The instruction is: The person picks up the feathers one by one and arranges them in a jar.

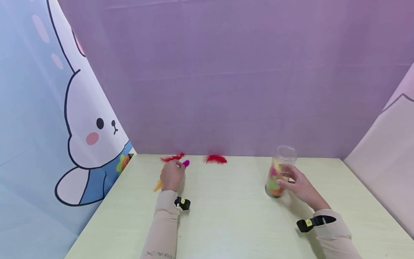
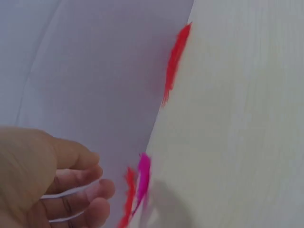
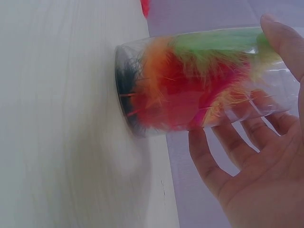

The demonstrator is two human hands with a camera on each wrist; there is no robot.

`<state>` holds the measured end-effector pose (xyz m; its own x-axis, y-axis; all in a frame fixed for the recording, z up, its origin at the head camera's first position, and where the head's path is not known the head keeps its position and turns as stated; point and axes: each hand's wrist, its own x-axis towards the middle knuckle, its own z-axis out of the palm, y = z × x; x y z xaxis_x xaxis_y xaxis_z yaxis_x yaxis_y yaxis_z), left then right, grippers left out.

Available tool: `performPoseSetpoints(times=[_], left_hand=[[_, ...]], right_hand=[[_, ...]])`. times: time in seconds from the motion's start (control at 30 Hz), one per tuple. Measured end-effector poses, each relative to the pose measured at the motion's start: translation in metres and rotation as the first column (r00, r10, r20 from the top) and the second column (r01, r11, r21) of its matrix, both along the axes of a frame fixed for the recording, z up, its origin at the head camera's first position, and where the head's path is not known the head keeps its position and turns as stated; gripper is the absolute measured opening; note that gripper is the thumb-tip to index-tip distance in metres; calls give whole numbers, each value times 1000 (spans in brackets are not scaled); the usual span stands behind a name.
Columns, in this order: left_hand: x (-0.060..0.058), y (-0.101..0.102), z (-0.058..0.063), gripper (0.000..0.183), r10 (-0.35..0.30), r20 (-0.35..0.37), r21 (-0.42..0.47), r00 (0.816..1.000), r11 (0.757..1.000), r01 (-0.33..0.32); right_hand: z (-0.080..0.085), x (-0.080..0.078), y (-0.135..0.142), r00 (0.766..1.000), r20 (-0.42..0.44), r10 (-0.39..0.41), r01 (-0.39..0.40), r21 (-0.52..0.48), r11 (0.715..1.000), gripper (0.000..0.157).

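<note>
1) Most likely at the collecting step: reaching with the left hand [image 1: 172,176] towards the magenta feather [image 2: 143,176], while holding the clear jar [image 1: 274,176] in the right hand [image 1: 299,187]
2) Bending the left fingers loosely, with thumb and index tips close together just beside the magenta feather; apparently pinching nothing, judging by the gap in the left wrist view
3) Gripping the jar firmly enough with the right hand, thumb to one side and fingers round the other; tilting slightly, rim up and dark base down; cannot tell about contact between base and table [image 1: 220,216]
4) Holding inside the jar a fluffy bunch of feathers [image 3: 183,90], mainly red, orange and green
5) Lying outside the jar, well apart from it: the near red feather [image 1: 173,157] next to the magenta one, the far red feather [image 1: 216,159] at the foot of the purple backdrop [image 1: 242,90], and the orange feather [image 1: 157,186], partly hidden by the left hand
6) Probably calls next for a light, precise pinch on the magenta feather, without catching the red neighbour
7) Then, presumably, for steadying the jar and aiming at the mouth, quill first
</note>
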<state>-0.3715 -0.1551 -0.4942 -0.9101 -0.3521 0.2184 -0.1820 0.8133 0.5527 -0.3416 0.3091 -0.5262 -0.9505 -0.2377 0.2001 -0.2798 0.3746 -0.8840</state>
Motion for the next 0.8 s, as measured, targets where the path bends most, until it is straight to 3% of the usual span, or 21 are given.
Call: performPoseSetpoints(times=[0.2,0.53,0.8], left_hand=[[2,-13,-5,20,68,61,9,996,998,-69],[-1,-18,-13,31,107,100,0,989,994,-108],[-5,-13,-15,16,123,137,-37,983,992,-119]], right_hand=[[0,0,0,1000,-3,-5,5,16,1000,59],[-3,-3,0,1000,4,-1,1,14,1000,59],[-4,-5,1,1000,7,2,-2,8,1000,60]])
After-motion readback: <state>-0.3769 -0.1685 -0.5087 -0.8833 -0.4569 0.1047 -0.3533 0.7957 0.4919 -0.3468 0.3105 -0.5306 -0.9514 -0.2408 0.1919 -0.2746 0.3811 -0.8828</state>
